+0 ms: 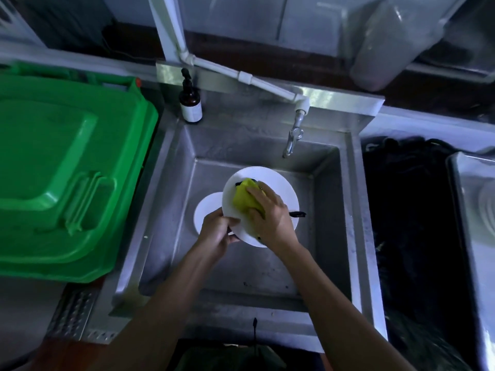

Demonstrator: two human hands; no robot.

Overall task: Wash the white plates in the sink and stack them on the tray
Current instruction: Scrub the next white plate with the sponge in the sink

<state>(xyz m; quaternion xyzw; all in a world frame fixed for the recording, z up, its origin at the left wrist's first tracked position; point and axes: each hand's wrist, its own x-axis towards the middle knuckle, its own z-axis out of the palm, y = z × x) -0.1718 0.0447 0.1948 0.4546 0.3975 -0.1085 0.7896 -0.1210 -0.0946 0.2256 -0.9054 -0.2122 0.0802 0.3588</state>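
I see my left hand (218,231) gripping the near-left rim of a white plate (278,188), holding it up over the sink (171,183). My right hand (270,212) presses a yellow sponge (245,199) flat against the plate's face. A second plate (207,210) lies below, partly hidden, on the sink floor. The tap (293,137) hangs at the far side.
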